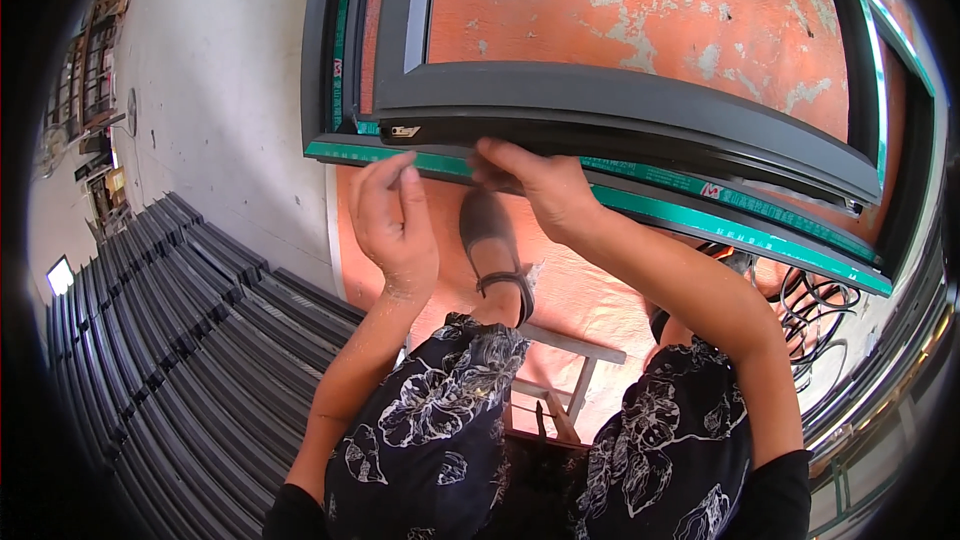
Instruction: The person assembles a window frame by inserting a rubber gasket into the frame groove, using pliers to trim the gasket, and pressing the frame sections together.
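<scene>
A dark grey window sash (600, 88) lies inside a larger grey window frame (318, 50) faced with green printed film. Its near edge carries a black channel (560, 137) with a small metal fitting (405, 131) at the left end. Below that end, my left hand (393, 225) is raised, fingers bent and apart, holding nothing I can see. My right hand (550, 190) is up against the black channel, right of the fitting. Its fingers are bent together and partly blurred; whatever they pinch is hidden.
Long dark profiles (180, 340) are stacked on the left. Between my legs stands a small metal-framed stool or stand (580, 385). Black cables (815, 310) lie tangled at the right, beside more long profiles (880, 380). My shoe (487, 215) is under the frame's near edge.
</scene>
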A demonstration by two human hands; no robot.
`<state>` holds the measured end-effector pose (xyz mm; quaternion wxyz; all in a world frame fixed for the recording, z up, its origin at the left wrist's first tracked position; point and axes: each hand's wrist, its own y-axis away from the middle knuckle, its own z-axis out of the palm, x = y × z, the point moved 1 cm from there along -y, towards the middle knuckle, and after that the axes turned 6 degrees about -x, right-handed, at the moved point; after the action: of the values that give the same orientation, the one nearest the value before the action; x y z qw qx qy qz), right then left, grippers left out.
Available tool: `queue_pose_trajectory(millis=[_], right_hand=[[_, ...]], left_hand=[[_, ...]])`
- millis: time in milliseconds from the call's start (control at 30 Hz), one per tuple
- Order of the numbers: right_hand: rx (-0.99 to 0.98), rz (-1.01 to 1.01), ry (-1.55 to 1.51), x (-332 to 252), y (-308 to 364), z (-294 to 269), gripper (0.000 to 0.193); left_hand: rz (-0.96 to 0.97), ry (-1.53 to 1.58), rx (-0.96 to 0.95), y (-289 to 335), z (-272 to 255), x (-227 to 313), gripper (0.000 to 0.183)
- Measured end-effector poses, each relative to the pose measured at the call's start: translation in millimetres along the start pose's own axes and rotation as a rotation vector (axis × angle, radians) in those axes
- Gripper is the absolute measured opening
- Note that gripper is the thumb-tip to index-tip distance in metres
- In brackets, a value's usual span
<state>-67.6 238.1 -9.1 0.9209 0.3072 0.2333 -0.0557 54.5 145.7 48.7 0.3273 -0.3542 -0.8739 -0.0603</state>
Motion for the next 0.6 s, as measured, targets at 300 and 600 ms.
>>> queue_pose_trajectory(millis=[300,600], right_hand=[[-0.007,-0.006,0.046,6.7,-9.2,10.5,0.023],[-0.062,-0.048,0.022,11.2,-14.1,10.4,0.023]], left_hand=[[-0.558,0.704,-0.31,0.1,14.1,-12.2,0.023],[-0.657,1.224,-0.347,-12.2,26.6,-24.1,0.025]])
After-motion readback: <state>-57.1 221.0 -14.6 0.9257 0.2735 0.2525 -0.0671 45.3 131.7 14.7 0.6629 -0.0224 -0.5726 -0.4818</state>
